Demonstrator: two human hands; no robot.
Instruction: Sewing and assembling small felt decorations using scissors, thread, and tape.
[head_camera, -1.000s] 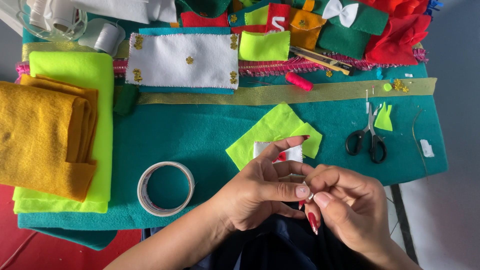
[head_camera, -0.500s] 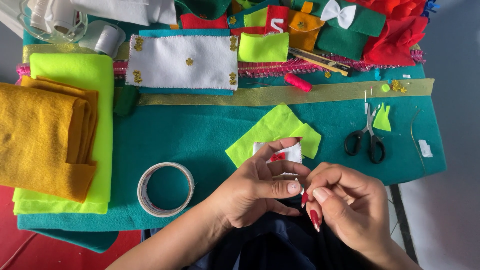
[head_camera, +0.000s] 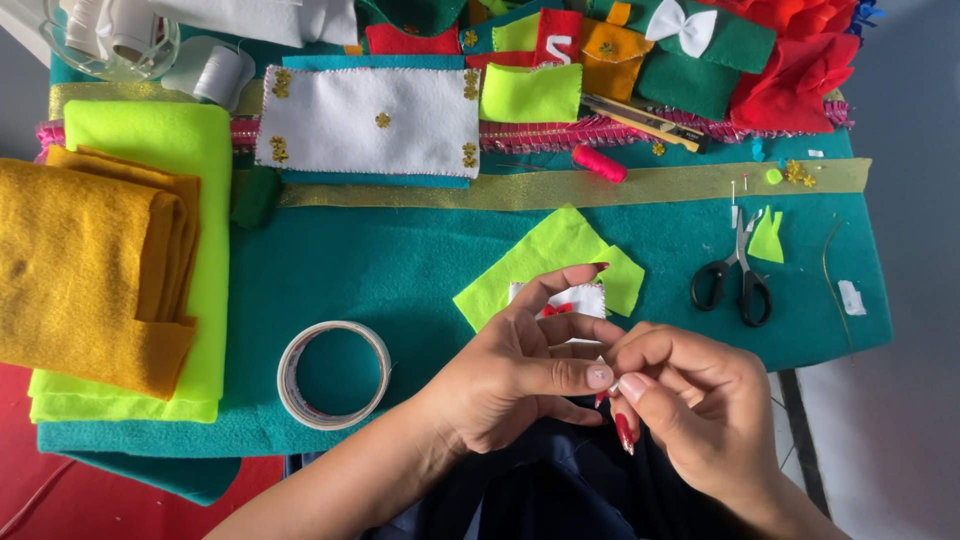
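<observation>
Near front edge of teal felt-covered surface (head_camera: 400, 270), just right of tape roll (head_camera: 333, 374): left hand (head_camera: 510, 375) and right hand (head_camera: 690, 410) together, fingertips pinched on something too small to tell, maybe needle or thread. White felt patch with red bow (head_camera: 565, 300) under left fingers, right of tape roll. Judged step: fine hand-sewing. Next move calls for steady pinch. Scissors (head_camera: 735, 280) lie farther right of tape roll.

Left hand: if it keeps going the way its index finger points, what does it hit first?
The left hand points up and right, away from the person. First in that line is likely the small white felt piece it already touches, then the neon green felt beneath. Depth is unclear from above.
</observation>
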